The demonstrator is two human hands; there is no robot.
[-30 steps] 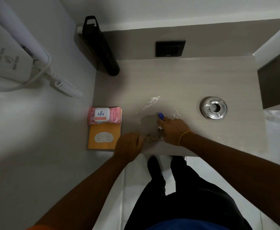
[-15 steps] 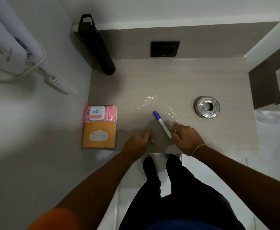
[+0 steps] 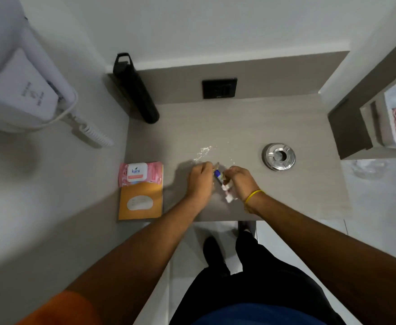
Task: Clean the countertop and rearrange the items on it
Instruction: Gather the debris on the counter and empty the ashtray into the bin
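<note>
The countertop (image 3: 251,120) is walled at its back and left, with bare room across its middle and right. A black bottle (image 3: 136,90) leans in the back left corner; an orange envelope (image 3: 140,202) and a wipes pack (image 3: 140,173) lie at the left edge, an ashtray (image 3: 278,156) well right. Both hands meet just before spilled powder (image 3: 205,150): the left hand (image 3: 200,180) curled beside a pen (image 3: 217,173), grip unclear; the right hand (image 3: 242,181) closed on a crumpled wrapper (image 3: 227,193).
</note>
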